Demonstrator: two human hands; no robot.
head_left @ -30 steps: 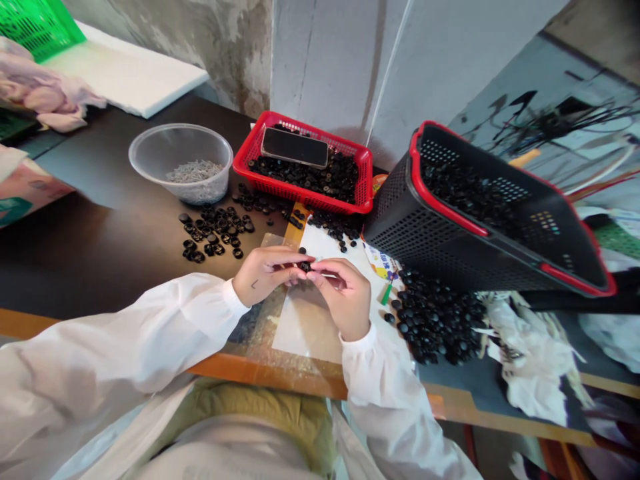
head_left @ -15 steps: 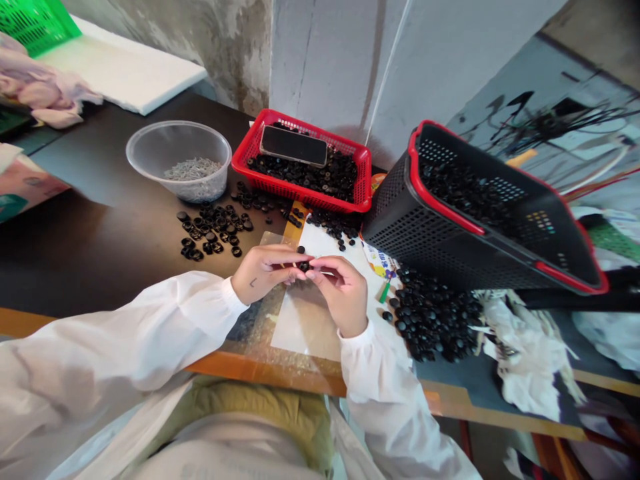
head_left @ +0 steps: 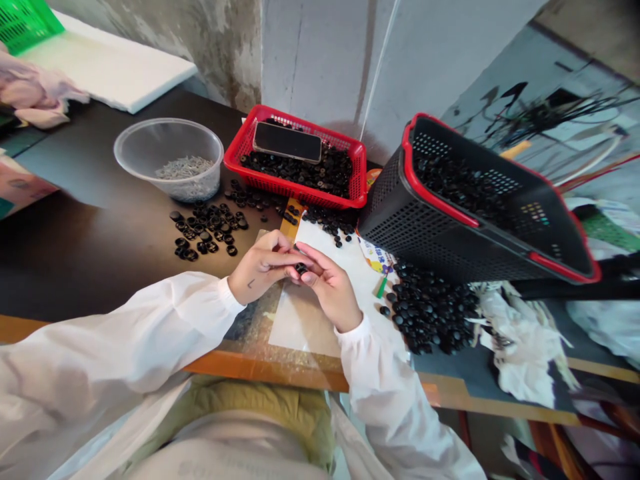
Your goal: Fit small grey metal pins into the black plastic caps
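My left hand (head_left: 263, 265) and my right hand (head_left: 330, 285) meet over the white sheet (head_left: 295, 317) at the table's front. Between their fingertips is a small round black plastic part (head_left: 301, 268), pinched from both sides and partly covered by the fingers. Beyond my left hand lies a loose group of black ring-shaped parts (head_left: 207, 230). Smaller black pieces (head_left: 330, 223) are scattered past the sheet's far end. A large heap of round black caps (head_left: 433, 307) rests to the right of my right hand, beside a thin green-handled tool (head_left: 382, 287).
A clear plastic bowl (head_left: 170, 150) holds small metal pins or screws. Behind, a red basket (head_left: 295, 193) of black parts carries a phone (head_left: 287, 142). A tall black basket with a red rim (head_left: 443, 201) leans at the right. White cloth gloves (head_left: 523, 347) lie near the right edge.
My right hand's fingers have closed in over the black part, meeting the left fingertips. A second dark piece seen above the fingers earlier is now mostly covered. The whole view has shifted slightly.
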